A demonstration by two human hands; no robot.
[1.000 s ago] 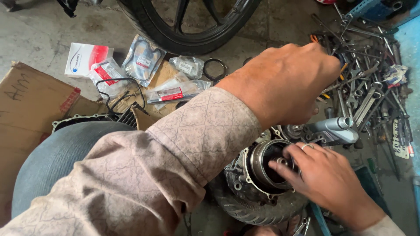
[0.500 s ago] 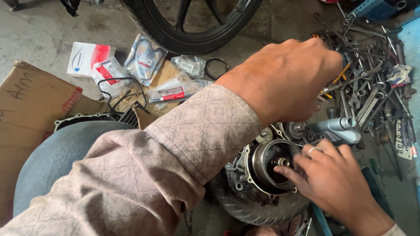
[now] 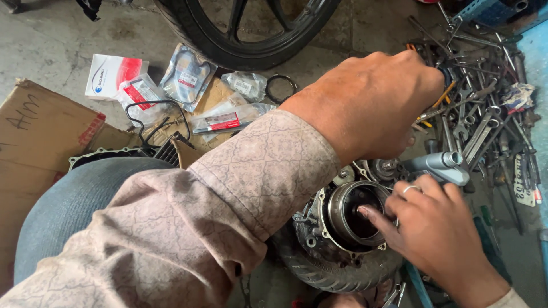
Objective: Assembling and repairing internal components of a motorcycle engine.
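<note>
My left hand reaches across my body to a heap of spanners and loose tools on the right. Its fingers curl down into the heap and are hidden, so I cannot see what they hold. My right hand, with a ring on one finger, comes in from the lower right. Its fingertips are inside a round metal ring on an engine casing, which rests on a small tyre. Whether those fingers pinch anything is hidden.
A grey power tool lies just above my right hand. A large black wheel stands at the top. Packets of parts, a rubber ring and flattened cardboard lie on the concrete floor at left. My knee is lower left.
My right hand's fingers have shifted inside the metal ring, turning slightly. My left hand has stayed over the tool heap with only small movement.
</note>
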